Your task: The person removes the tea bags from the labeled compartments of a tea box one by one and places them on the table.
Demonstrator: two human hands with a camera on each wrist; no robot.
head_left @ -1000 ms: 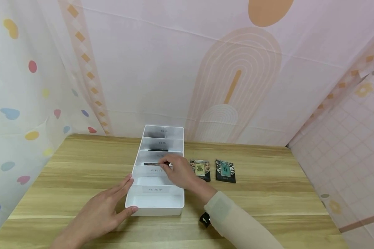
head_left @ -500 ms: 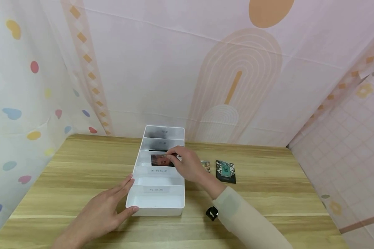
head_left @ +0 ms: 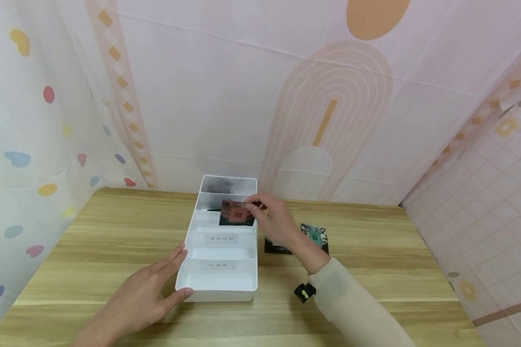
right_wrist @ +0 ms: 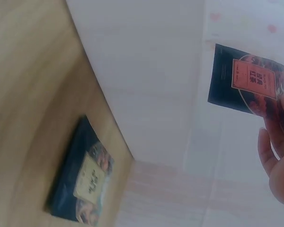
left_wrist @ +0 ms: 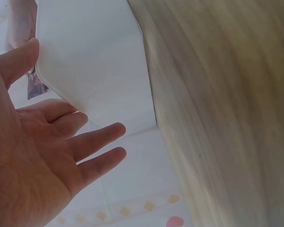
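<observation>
A long white divided box [head_left: 217,295] stands on the table, with printed labels on its dividers. My left hand [head_left: 139,294] rests against its near left corner; in the left wrist view the fingers of that hand [left_wrist: 42,151] are spread, with the thumb at the box edge. Above the middle compartments, my right hand [head_left: 275,221] pinches a dark tea packet with a red label [head_left: 235,214] by one edge. The packet's printed front [right_wrist: 255,80] faces the right wrist camera. A thin dark edge [head_left: 213,210] shows in the second compartment from the back.
Right of the box lie a yellow-labelled tea packet [right_wrist: 90,179], mostly behind my right hand in the head view, and a green-labelled one [head_left: 316,234]. A black device [head_left: 305,292] sits at the right wrist. Patterned curtain [head_left: 191,106] hangs behind and beside the wooden table [head_left: 373,284].
The red-labelled packet has come up out of the third compartment from the back and shifted slightly right in my right hand. My left hand has stayed at the box corner.
</observation>
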